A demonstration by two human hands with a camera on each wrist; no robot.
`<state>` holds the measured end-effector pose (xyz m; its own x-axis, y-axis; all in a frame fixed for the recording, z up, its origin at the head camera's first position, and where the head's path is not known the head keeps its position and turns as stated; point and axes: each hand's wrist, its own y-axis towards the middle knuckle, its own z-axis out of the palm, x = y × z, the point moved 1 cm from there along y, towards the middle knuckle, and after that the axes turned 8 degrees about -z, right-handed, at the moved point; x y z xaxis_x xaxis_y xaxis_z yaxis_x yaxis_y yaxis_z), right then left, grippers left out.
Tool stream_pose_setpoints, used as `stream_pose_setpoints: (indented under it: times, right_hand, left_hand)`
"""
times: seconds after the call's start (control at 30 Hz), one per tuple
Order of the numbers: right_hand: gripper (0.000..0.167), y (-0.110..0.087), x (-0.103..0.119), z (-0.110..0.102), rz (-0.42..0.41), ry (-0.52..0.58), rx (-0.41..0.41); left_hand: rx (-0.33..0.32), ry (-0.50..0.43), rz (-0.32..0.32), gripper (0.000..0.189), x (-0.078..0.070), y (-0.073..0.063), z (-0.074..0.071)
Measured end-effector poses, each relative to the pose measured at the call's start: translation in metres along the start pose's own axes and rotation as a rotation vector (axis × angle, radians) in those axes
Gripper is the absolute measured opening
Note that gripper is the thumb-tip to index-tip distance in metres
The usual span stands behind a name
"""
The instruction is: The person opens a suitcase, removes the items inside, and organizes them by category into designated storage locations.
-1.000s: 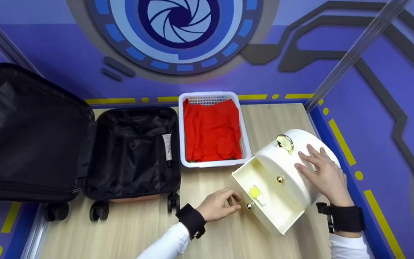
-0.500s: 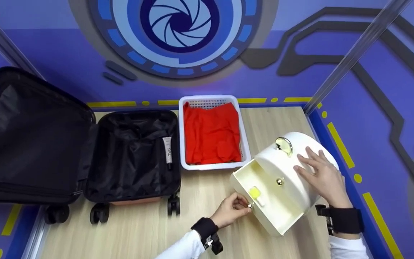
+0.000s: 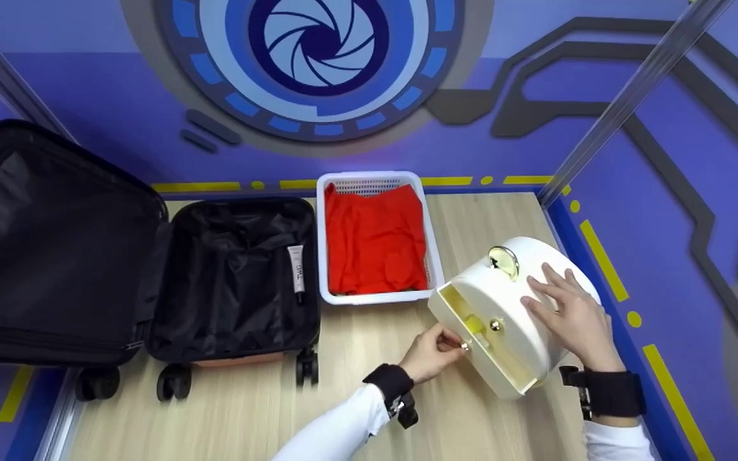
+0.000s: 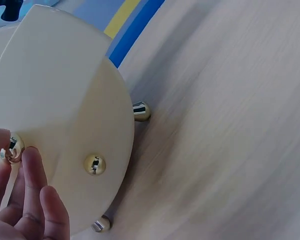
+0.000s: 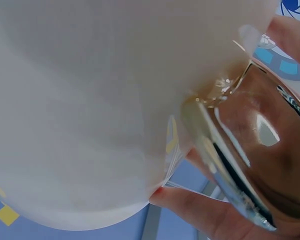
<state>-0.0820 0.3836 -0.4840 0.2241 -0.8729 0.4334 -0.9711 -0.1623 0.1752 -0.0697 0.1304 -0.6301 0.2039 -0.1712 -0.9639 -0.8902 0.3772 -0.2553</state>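
Observation:
A white rounded storage box (image 3: pixel 503 282) with gold knobs stands tilted to the view at the right of the table. Its lower drawer (image 3: pixel 478 346) is partly out, and a small yellow item with a pale stem (image 3: pixel 473 324) lies inside. My left hand (image 3: pixel 433 353) pinches the gold knob (image 4: pixel 12 148) on the drawer's front between thumb and fingers. My right hand (image 3: pixel 574 314) rests on the top of the box with its fingers spread. In the right wrist view, a shiny gold handle (image 5: pixel 262 135) sits close by my right fingers (image 5: pixel 200 207).
A white basket (image 3: pixel 385 298) holding folded red cloth (image 3: pixel 375 240) stands behind and left of the box. Further left lies an open black suitcase (image 3: pixel 234 288) with a white tube (image 3: pixel 296 272) inside. A blue-purple wall (image 3: pixel 631 211) runs along the right.
My left hand has reached the drawer knob, taken it between its fingers and moved right. The drawer has slid most of the way into the box. My right hand has stayed on top.

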Motion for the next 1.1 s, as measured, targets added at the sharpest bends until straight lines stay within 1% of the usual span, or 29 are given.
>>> stream_pose_setpoints:
  times: [0.23, 0.4, 0.53, 0.63, 0.73, 0.8, 0.87, 0.97, 1.07, 1.1]
  right_hand:
    - [0.052, -0.001, 0.001, 0.0, 0.005, -0.013, 0.004]
    - [0.051, -0.001, 0.001, 0.002, 0.002, -0.013, 0.001]
    - [0.051, 0.0, 0.001, 0.002, 0.005, -0.019, 0.002]
    - [0.051, 0.0, 0.001, 0.0, 0.005, -0.021, 0.003]
    - [0.052, 0.0, 0.0, 0.0, 0.005, -0.018, 0.006]
    - [0.053, 0.0, -0.001, 0.0, 0.009, -0.02, 0.01]
    - [0.054, -0.001, -0.002, 0.0, 0.013, -0.023, 0.013]
    - [0.055, -0.001, -0.001, 0.001, 0.018, -0.03, 0.015]
    - [0.055, -0.001, -0.001, 0.002, 0.018, -0.025, 0.011]
    - [0.054, -0.001, 0.0, 0.002, 0.016, -0.022, 0.01]
  left_hand:
    - [0.026, 0.06, 0.003, 0.017, -0.01, 0.017, 0.013]
    - [0.011, 0.092, 0.009, 0.016, -0.011, 0.025, 0.019]
    - [0.002, 0.088, 0.019, 0.016, -0.009, 0.028, 0.02]
    - [0.015, 0.078, 0.023, 0.016, -0.009, 0.028, 0.02]
    - [0.042, 0.056, 0.011, 0.015, -0.008, 0.028, 0.019]
    - [0.047, 0.058, 0.004, 0.014, -0.007, 0.029, 0.018]
    - [0.031, 0.072, -0.002, 0.013, -0.004, 0.03, 0.016]
    - [-0.033, 0.13, -0.011, 0.012, 0.004, 0.034, 0.013]
    - [-0.097, 0.174, -0.041, 0.011, 0.013, 0.037, 0.009]
    - [-0.109, 0.187, -0.057, 0.011, 0.017, 0.037, 0.008]
